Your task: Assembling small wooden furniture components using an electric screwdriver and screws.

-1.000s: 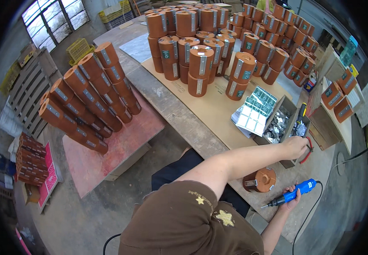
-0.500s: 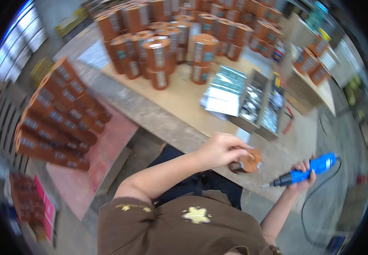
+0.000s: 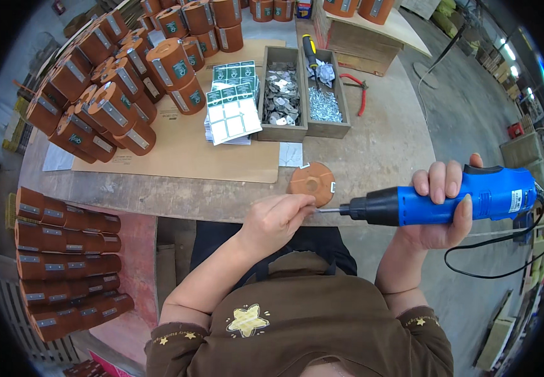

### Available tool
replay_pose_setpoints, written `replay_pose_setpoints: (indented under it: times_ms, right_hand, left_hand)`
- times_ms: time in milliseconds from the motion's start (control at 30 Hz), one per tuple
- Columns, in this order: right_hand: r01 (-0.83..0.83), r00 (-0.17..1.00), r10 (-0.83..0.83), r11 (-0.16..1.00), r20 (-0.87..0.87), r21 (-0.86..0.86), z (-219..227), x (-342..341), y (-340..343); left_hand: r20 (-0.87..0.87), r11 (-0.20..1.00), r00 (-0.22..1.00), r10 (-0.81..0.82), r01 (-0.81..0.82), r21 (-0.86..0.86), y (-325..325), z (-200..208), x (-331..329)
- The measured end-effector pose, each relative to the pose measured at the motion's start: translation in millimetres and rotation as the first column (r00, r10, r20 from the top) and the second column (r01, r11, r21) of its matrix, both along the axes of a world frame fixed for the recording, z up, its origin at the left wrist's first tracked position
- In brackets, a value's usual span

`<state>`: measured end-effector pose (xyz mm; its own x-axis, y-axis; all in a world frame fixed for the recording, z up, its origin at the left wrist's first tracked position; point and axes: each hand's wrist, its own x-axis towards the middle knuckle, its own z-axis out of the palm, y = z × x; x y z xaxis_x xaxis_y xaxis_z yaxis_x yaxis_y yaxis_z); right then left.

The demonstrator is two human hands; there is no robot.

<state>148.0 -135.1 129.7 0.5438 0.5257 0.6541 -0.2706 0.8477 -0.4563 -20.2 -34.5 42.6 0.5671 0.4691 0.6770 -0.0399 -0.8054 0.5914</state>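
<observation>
My right hand (image 3: 445, 191) is wrapped round a blue electric screwdriver (image 3: 492, 195) with a black nose. It is held nearly level, its thin bit pointing left. At the bit's tip, the fingers of my left hand (image 3: 278, 220) are pinched together; whatever they hold is too small to make out. Just beyond those fingertips, a round orange-brown piece (image 3: 313, 181) with a central hole stands at the table's near edge. Small metal plates show at its rim. The left fingers overlap its near side, and contact cannot be judged.
Two wooden trays hold metal plates (image 3: 282, 94) and small silvery screws (image 3: 325, 103). A yellow-black screwdriver (image 3: 310, 50) leans in one; red-handled pliers (image 3: 363, 94) lie beside. Label sheets (image 3: 233, 116) sit left of the trays. Stacked brown cylinders (image 3: 121, 113) crowd the far left; more (image 3: 68, 251) stand on a red surface.
My view has turned. The electric screwdriver has come up to my left hand, bit tip at the fingers. My left hand has left the top of the round piece for its near side.
</observation>
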Motion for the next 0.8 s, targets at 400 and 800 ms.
replay_pose_setpoints:
  times_ms: [400,800]
  right_hand:
    - [0.018,0.999,-0.016,0.999,0.029,-0.040,-14,-9,2]
    - [0.035,0.999,-0.034,0.999,0.036,-0.015,-16,-3,2]
  left_hand:
    - [0.068,0.994,0.997,-0.024,0.031,-0.106,-6,-5,1]
    - [0.055,0.961,0.994,-0.090,0.102,-0.258,-2,-4,0]
